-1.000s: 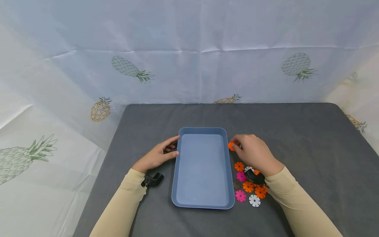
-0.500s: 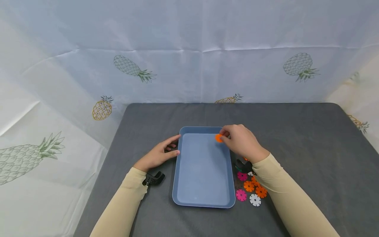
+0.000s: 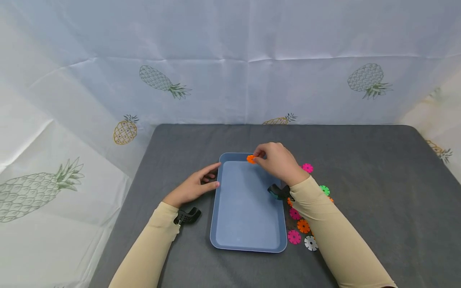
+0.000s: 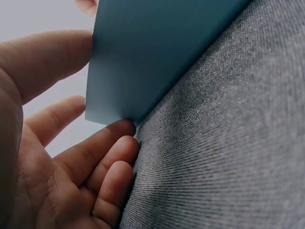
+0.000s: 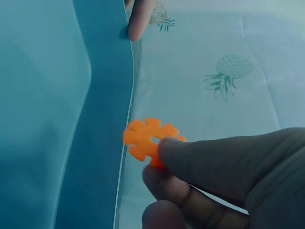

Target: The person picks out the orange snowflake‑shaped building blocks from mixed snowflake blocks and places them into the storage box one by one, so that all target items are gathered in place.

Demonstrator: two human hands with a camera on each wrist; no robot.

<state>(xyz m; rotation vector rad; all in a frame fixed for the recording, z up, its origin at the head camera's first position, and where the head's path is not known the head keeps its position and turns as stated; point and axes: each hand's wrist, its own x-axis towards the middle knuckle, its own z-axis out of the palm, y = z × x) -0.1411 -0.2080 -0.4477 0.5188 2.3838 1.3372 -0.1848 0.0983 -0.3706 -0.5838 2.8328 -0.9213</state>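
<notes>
An orange notched plastic disc [image 5: 143,138] with a hole in its middle is pinched between the thumb and fingertips of my right hand [image 3: 276,161]. In the head view, that orange disc [image 3: 251,159] overlaps the far end of a blue rectangular tray [image 3: 248,247]. At the tray's left side is my left hand [image 3: 192,188], its thumb and index fingertips at the rim. The left wrist view shows the thumb [image 4: 52,57] against the tray wall [image 4: 128,62] and the other fingers loosely bent beside it, near the grey cloth.
Several notched discs lie right of the tray, among them a pink disc [image 3: 294,237], a white disc [image 3: 311,243], an orange disc [image 3: 303,226] and a green disc [image 3: 325,190]. My right forearm [image 3: 335,236] covers part of them. Grey cloth [image 3: 389,180] covers the table; a pineapple-print curtain [image 3: 230,92] hangs behind.
My right hand has carried the orange disc from beside the tray's right edge leftward and away, over its far end. The left hand has stayed at the left rim.
</notes>
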